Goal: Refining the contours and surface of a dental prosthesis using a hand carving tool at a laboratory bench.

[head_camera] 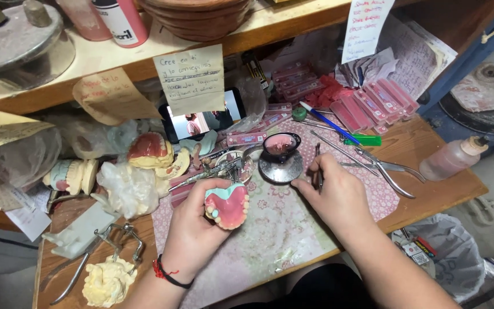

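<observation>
Cluttered with plaster casts and pliers, the bench (430, 171) carries the work: the left hand (192, 226) closes its grip on a pink denture wax-up (227, 206) while the right hand (338, 194) pinches a thin metal instrument (317, 166) beside the small mixing cup (281, 146), apparently mid wax-shaping.

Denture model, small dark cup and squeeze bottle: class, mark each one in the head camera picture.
Denture model (228, 207), head view, on its pink wax base.
Small dark cup (281, 144), head view, on its pink inside.
Squeeze bottle (451, 159), head view, on its pinkish body.
</observation>
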